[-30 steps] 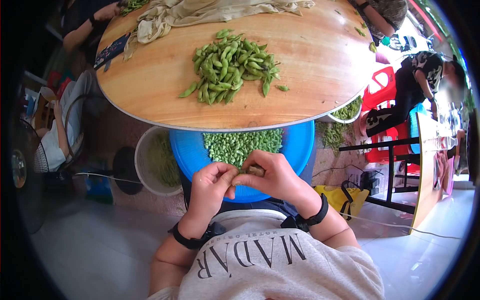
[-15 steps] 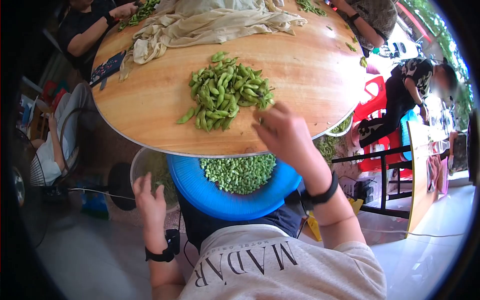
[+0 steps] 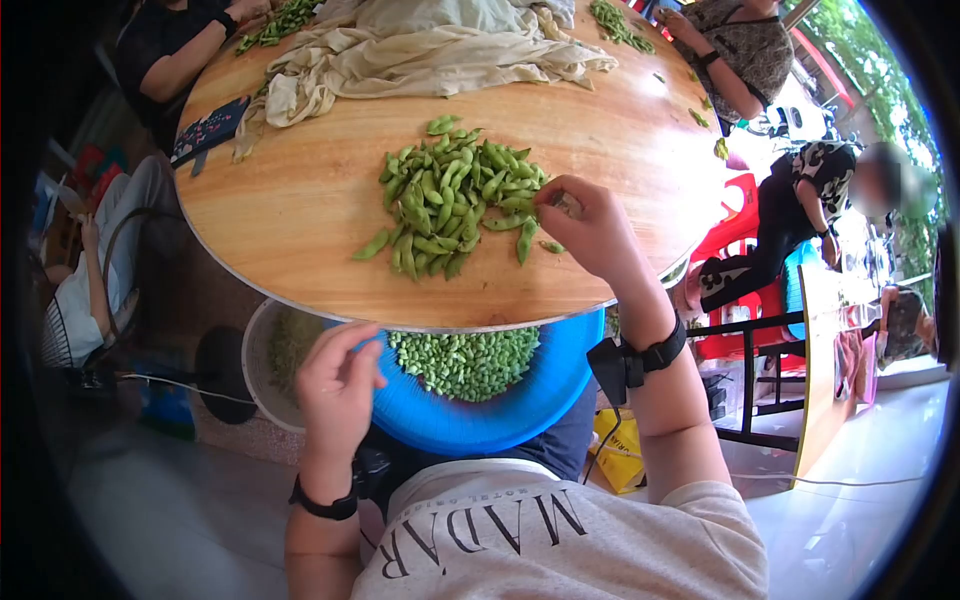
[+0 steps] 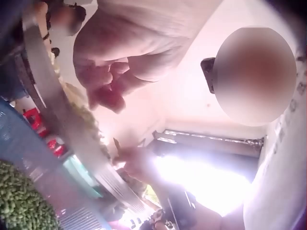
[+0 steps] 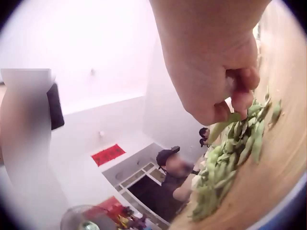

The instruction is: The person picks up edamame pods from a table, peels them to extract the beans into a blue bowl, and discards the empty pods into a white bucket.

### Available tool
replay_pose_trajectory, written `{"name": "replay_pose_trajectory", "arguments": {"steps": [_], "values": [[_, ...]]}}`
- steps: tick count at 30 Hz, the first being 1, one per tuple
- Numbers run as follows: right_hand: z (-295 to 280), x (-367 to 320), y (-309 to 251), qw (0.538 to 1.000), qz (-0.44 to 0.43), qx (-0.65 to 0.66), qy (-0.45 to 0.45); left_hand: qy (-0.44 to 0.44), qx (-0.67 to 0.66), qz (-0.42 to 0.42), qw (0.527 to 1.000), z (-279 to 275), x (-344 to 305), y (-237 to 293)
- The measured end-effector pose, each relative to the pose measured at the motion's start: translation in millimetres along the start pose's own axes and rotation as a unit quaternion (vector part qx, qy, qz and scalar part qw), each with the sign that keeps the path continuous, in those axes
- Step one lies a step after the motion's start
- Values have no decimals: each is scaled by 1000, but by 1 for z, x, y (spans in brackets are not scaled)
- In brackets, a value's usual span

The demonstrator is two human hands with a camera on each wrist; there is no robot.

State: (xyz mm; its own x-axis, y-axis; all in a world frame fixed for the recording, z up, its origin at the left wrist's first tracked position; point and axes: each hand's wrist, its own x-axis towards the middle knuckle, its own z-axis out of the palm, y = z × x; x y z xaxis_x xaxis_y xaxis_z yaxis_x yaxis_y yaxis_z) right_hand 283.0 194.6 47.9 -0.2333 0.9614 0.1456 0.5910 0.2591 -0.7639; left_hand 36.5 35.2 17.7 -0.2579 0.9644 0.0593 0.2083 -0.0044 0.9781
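Note:
A pile of green edamame pods point(image 3: 450, 200) lies on the wooden table. At its right edge my right hand point(image 3: 592, 228) reaches down with curled fingers. The right wrist view shows my fingertips pinching a green pod point(image 5: 223, 127) just over the pile. Something pale shows inside the curl of that hand. My left hand point(image 3: 338, 385), its fingers loosely bent, hovers over the left rim of a blue basin point(image 3: 455, 432). Nothing shows in its fingers. Shelled green beans point(image 3: 465, 362) cover the basin's bottom, below the table edge.
A crumpled beige cloth point(image 3: 430, 60) lies across the back of the round table point(image 3: 300, 235). A white bucket point(image 3: 262, 385) stands on the floor left of the basin. Other people sit around the table, with red stools point(image 3: 735, 215) and a yellow bag point(image 3: 620, 455) at the right.
My hands were together over the basin; they have since parted. The right moved up to the pile and pinches a pod. The left went out toward the bucket, then back to the basin's rim.

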Motion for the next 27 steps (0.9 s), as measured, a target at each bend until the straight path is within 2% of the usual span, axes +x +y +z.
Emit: {"name": "replay_pose_trajectory", "arguments": {"steps": [4,7,10,12,15,16,19,20,23,26,27], "values": [[-7,-19,-25,992,31,49,-109,-71,-36,30,996,30,11,26],[-1,-36,-30,973,-185,41,-131,-130,-67,-61,987,37,22,41],[2,-56,-41,950,-211,72,-220,-275,-121,-153,941,40,25,36],[2,-65,-45,942,-209,71,-254,-292,-118,-174,933,40,18,34],[8,-77,-36,954,-144,188,-184,-274,-146,-190,932,39,6,29],[10,-84,-31,953,-38,243,-175,-253,-149,-183,938,40,-1,26],[22,-105,-18,864,149,417,-239,-196,-178,-162,950,42,-13,23],[32,-114,-18,860,151,424,-240,-179,-191,-156,952,42,-17,23],[42,-126,-21,845,154,441,-260,-179,-113,-151,966,44,-25,19],[48,-132,-24,839,161,452,-256,-176,-16,-79,981,46,-33,24],[50,-133,-25,839,164,451,-255,-159,10,-32,987,46,-34,22]]}}
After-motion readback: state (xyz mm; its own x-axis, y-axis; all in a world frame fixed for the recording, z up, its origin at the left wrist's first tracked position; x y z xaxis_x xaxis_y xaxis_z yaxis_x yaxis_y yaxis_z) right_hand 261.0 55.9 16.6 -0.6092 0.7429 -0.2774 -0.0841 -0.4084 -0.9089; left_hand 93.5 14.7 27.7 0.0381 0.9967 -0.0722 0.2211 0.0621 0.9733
